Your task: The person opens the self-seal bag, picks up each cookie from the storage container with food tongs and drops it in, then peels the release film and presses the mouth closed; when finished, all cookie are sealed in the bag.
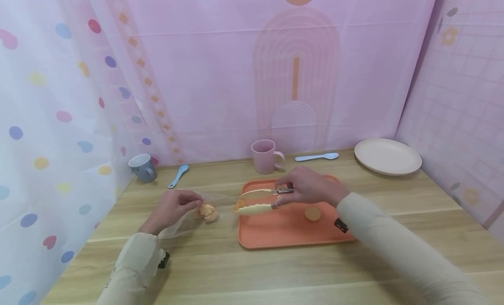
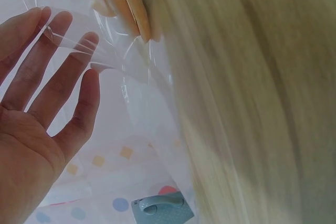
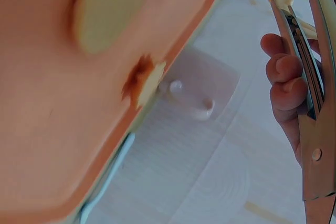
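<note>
My left hand [image 1: 173, 208] pinches the edge of a clear plastic bag [image 2: 126, 61] between thumb and fingertips. Several tan biscuits [image 1: 208, 212] lie bunched inside the bag. In my right hand [image 1: 309, 187] is a pair of metal tongs [image 3: 318, 156] with cream-coloured tips, held level over the left part of an orange tray [image 1: 275, 235]. A small orange-brown piece [image 1: 238, 205] shows between the tong tips, close to the bag's mouth. On the tray lies a round biscuit [image 1: 313, 213]. A second, brown-and-cream piece [image 3: 144, 82] sits near the tray's far edge, partly hidden behind the tongs in the head view.
Behind the tray stands a pink mug [image 1: 264, 157], with a light blue spoon [image 1: 316, 157] to its right. A beige plate [image 1: 387, 156] is at the back right. At the back left are a grey-blue cup [image 1: 142, 168] and another blue spoon [image 1: 179, 176]. Curtains border the table.
</note>
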A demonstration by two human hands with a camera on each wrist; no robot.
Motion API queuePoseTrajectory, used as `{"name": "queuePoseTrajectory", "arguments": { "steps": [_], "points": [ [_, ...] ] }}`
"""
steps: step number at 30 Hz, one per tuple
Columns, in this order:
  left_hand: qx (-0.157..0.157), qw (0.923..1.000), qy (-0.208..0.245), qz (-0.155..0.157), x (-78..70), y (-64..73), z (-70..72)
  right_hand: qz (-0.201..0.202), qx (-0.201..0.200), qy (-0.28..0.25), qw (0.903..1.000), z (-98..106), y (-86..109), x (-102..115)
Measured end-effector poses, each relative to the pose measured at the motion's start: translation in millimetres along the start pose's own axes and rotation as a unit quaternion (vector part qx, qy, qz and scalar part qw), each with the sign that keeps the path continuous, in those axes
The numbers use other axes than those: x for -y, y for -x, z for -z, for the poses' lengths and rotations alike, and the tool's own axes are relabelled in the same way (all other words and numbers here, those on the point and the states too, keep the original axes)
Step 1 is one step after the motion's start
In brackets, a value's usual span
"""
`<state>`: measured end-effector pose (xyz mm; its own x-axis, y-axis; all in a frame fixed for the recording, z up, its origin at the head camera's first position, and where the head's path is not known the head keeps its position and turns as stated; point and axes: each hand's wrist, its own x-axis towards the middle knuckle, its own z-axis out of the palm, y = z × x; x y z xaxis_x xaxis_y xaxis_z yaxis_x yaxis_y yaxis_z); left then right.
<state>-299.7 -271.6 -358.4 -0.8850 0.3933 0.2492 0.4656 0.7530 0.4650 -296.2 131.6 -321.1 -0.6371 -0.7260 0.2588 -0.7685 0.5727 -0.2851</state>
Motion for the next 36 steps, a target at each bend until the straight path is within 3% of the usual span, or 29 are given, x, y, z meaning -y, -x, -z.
{"name": "queuePoseTrajectory", "arguments": {
  "steps": [4, 15, 23, 29, 36],
  "points": [
    [0.001, 1.0, -0.001, 0.001, 0.4, 0.3, 1.1, -0.012, 0.012, 0.003, 0.9999, -10, -12.1, 4],
    [-0.009, 0.9999, -0.003, 0.003, -0.3, 1.5, 1.2, -0.048, -0.004, -0.003, 0.9988, -33, -47.1, 13],
    [-0.021, 0.9992, 0.03, 0.017, 0.1, 1.8, 2.9, -0.05, -0.016, -0.052, 0.9973, -42, -55.6, 18],
    [-0.018, 0.9993, 0.021, 0.025, 0.0, 1.3, 2.2, -0.08, 0.02, -0.1, 0.9916, -43, -58.1, 22],
    [-0.015, 0.9994, 0.016, 0.026, -2.2, 0.8, 2.3, -0.066, 0.018, -0.074, 0.9949, -49, -66.7, 32]
  ]
}}
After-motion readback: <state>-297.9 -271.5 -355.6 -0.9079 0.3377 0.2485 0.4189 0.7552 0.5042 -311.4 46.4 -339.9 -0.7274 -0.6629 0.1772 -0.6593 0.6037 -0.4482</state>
